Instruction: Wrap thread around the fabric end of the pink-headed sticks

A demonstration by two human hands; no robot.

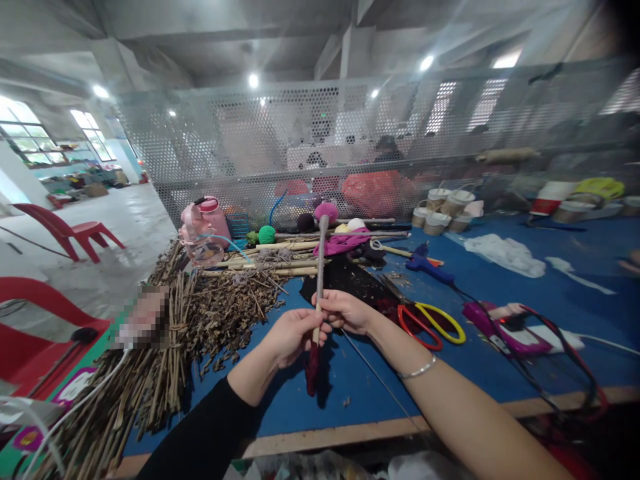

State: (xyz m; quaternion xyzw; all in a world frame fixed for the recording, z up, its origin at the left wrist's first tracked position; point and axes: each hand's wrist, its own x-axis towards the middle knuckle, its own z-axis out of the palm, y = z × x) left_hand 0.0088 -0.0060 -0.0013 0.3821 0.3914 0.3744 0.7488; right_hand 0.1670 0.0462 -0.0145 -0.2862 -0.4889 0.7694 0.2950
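Both hands are clenched on a thin stick [320, 267]: the left hand [295, 337] is wrapped round the lower shaft, the right hand [345, 311] pinches just above. The stick is held upright over the bench [345, 413] near its front edge, with a pink ball [326, 212] on top. It is judged light, stiff and top-heavy, and is best gripped mid-shaft.

The table cover [575, 267] is blue, the stick [320, 267] pink-tipped, the scissors [415, 313] red-and-yellow-handled, the chair [75, 233] red.
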